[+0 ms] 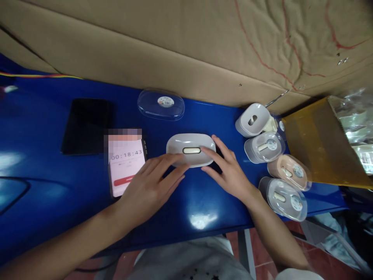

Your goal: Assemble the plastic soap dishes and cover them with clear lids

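Note:
In the head view, a white oval box (175,147) sits on the blue table, with a cream bar (191,150) in the slot of its recessed top. My left hand (154,186) reaches over its near left rim, with fingers on the top and the thumb low at the near side. My right hand (229,169) spans the box's right end, thumb at the near side and one finger at the far rim. Its index fingertip touches the bar's right end. Behind the box lies a clear oval lid (151,107) with a round label.
A phone (124,175) showing a timer lies left of the box, beside a black tablet-like slab (87,124). To the right stand several similar oval boxes, including a pinkish one (279,169). A cardboard carton (317,144) and a brown sheet (163,50) border the table.

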`<state>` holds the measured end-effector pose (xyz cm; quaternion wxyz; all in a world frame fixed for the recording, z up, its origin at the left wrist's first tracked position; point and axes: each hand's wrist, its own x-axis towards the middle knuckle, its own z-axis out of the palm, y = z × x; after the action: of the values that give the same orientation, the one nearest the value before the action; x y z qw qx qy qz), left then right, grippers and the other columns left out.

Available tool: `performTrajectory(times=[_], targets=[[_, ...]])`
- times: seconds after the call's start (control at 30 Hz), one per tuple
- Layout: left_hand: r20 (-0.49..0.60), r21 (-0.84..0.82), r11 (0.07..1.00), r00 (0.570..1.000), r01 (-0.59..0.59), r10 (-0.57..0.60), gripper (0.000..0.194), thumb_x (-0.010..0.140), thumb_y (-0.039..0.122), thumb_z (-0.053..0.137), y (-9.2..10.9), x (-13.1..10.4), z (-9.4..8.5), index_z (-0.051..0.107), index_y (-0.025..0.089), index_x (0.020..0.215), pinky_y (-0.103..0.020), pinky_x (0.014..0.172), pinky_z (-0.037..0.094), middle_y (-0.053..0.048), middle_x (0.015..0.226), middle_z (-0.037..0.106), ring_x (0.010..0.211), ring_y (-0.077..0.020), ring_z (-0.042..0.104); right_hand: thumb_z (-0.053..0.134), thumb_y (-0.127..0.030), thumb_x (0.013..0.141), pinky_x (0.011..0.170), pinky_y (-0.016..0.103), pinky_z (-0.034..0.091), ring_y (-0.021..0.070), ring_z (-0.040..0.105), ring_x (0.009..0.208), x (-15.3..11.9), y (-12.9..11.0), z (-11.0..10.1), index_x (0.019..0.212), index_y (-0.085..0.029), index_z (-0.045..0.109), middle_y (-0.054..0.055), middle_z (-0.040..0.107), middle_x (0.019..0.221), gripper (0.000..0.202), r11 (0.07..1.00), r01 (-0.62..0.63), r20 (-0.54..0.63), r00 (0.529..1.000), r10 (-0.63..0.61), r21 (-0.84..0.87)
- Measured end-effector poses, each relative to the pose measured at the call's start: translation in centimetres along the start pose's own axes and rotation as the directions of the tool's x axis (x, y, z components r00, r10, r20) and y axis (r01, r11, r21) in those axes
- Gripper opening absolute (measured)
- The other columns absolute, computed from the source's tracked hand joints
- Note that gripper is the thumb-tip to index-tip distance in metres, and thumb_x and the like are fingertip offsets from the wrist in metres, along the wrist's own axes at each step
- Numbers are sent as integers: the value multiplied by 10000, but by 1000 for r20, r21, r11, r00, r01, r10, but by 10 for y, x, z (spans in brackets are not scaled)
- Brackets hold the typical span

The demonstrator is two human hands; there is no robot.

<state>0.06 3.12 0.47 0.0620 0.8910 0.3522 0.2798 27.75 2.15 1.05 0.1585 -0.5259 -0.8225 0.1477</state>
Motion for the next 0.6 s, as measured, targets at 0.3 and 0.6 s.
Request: performTrajectory(times=[0.3, 0.6], targets=[[5, -45, 999, 1000, 14, -14, 205, 1065, 248, 671, -3, 3, -1, 684, 213, 1267, -518, 1053, 619, -114, 1288, 747, 1244, -331, 701, 567, -312, 1126, 1299, 662, 378, 364, 326, 1667, -10, -14, -17, 1566, -270, 597, 116, 371, 1788, 443, 967, 70, 40, 997, -62, -245], [-57, -66, 990, 991, -126, 122, 146, 1097, 198, 603, 5, -4, -3, 694, 160, 1204, -480, 899, 579, -140, 1270, 720, 1072, -303, 721, 556, -195, 1096, 1304, 651, 393, 332, 379, 1649, -87, -5, -74, 1552, -288, 612, 73, 432, 1762, 469, 939, -93, 84, 988, 127, -331]])
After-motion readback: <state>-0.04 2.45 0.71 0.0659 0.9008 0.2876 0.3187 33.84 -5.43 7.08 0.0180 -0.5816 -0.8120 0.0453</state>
